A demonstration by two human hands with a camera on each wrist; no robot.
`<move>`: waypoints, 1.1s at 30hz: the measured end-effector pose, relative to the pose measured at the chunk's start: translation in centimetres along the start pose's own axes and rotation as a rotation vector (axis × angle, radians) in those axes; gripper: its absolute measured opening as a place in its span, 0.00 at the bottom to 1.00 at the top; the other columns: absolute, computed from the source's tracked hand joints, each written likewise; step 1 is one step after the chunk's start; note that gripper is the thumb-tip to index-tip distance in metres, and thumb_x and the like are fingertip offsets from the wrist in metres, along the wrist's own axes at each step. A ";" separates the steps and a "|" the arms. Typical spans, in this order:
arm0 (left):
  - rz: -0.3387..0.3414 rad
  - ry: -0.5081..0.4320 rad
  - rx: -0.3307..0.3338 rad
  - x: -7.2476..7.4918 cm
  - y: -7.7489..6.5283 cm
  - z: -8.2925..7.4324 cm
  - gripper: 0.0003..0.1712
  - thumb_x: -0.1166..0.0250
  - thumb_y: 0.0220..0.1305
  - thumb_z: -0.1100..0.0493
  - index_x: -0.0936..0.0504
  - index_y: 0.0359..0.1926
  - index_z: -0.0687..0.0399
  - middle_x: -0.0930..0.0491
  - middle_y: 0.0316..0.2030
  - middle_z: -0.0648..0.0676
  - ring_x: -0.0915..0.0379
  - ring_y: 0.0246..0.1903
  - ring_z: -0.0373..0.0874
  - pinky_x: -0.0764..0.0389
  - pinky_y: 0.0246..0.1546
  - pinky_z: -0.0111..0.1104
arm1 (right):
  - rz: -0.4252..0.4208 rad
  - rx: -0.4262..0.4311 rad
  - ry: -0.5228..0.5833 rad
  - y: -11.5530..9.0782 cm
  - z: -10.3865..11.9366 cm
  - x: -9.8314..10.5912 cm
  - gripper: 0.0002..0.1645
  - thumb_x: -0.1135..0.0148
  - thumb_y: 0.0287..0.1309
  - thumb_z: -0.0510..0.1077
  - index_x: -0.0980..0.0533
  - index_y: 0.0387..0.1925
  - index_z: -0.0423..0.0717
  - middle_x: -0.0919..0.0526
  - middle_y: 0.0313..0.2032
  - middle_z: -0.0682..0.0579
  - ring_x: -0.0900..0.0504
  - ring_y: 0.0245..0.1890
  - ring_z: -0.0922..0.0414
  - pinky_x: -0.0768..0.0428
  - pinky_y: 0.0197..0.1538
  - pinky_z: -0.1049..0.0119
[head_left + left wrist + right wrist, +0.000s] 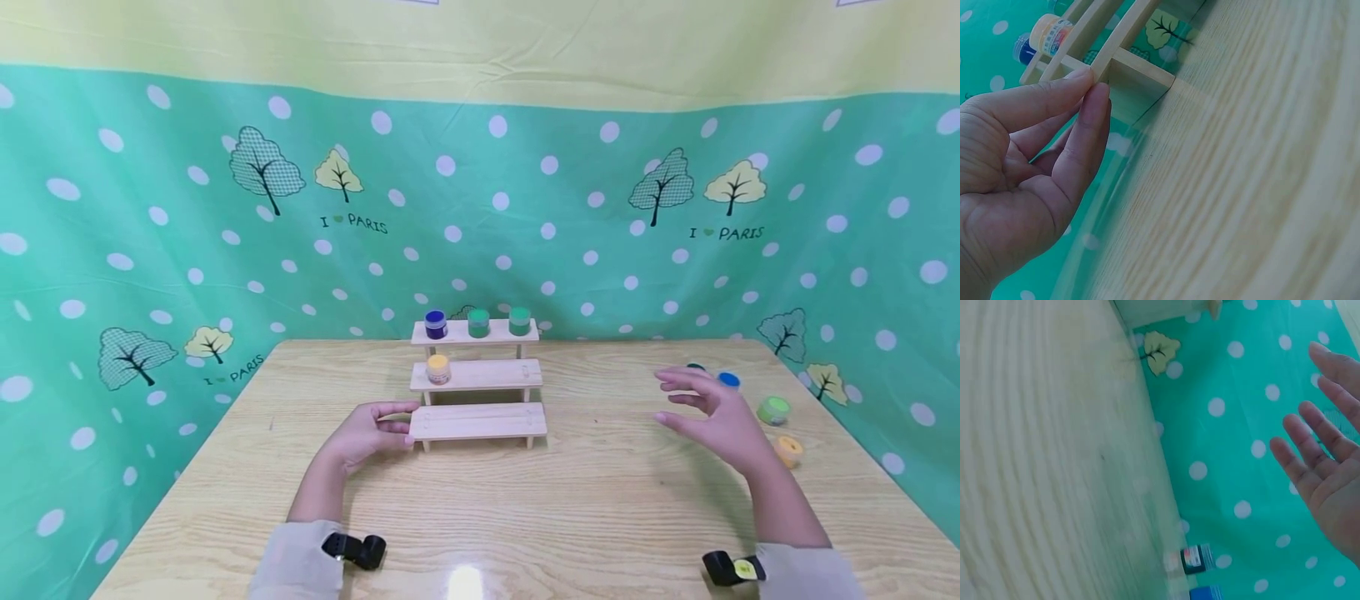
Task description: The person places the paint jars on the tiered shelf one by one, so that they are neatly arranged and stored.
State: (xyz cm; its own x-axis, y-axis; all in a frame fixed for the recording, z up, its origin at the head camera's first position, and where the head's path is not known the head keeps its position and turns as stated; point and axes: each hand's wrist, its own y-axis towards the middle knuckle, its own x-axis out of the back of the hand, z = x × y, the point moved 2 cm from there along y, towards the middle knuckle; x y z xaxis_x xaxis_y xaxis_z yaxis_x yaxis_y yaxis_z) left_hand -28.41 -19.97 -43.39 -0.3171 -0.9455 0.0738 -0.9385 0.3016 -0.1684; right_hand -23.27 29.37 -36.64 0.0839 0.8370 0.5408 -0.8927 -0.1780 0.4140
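Observation:
A three-tier wooden display stand [477,421] stands on the table. My left hand [367,435] pinches the left end of its lowest plank, thumb and fingertips meeting at the corner in the left wrist view. On the top tier sit a dark blue paint jar [436,325] and two green paint jars [478,323]. A yellow-orange paint jar [438,369] is at the left of the middle tier. My right hand [712,421] hovers over the table at the right with fingers spread and nothing held, near the loose jars.
Along the table's right side stand a blue jar [728,381], a light green jar [774,410], an orange jar [788,451] and a dark green jar [1196,559], partly hidden by the right hand in the head view. A dotted green curtain [480,225] hangs behind the table [570,517].

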 end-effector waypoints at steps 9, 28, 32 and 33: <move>-0.002 0.000 0.006 0.0 -0.1 -0.1 0.36 0.31 0.49 0.77 0.29 0.63 0.70 0.21 0.51 0.64 0.22 0.42 0.45 0.16 0.43 0.35 | -0.006 -0.120 -0.057 -0.9 -1.0 2.0 0.32 0.29 0.56 0.42 0.27 0.63 0.44 0.25 0.56 0.53 0.26 0.49 0.75 0.23 0.47 0.81; -0.002 0.004 0.007 0.0 0.2 0.0 0.36 0.31 0.50 0.76 0.28 0.63 0.68 0.20 0.47 0.60 0.22 0.42 0.46 0.17 0.42 0.34 | -0.077 -0.206 -0.148 -2.3 -3.2 6.3 0.31 0.31 0.58 0.46 0.27 0.62 0.43 0.29 0.53 0.77 0.30 0.48 0.78 0.30 0.42 0.88; -0.004 -0.003 0.014 0.1 0.2 0.1 0.36 0.31 0.50 0.77 0.28 0.63 0.68 0.20 0.49 0.60 0.22 0.42 0.46 0.17 0.42 0.34 | -0.074 -0.264 -0.143 -2.8 -3.6 7.1 0.31 0.32 0.59 0.47 0.27 0.63 0.47 0.30 0.51 0.77 0.31 0.46 0.79 0.29 0.40 0.87; -0.005 -0.006 0.017 0.1 0.2 0.1 0.36 0.31 0.50 0.77 0.28 0.63 0.68 0.20 0.49 0.61 0.22 0.42 0.46 0.17 0.42 0.34 | -0.073 -0.276 -0.138 -2.9 -3.8 7.3 0.30 0.32 0.60 0.48 0.27 0.63 0.48 0.30 0.51 0.77 0.31 0.46 0.79 0.29 0.40 0.86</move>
State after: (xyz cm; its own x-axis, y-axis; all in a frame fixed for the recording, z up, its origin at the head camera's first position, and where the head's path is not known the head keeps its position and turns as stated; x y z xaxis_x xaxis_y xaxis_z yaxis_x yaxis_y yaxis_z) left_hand -28.59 -19.98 -43.52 -0.3118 -0.9477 0.0688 -0.9375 0.2951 -0.1843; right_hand -21.70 37.91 -36.69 0.1951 0.7606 0.6192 -0.9668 0.0431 0.2517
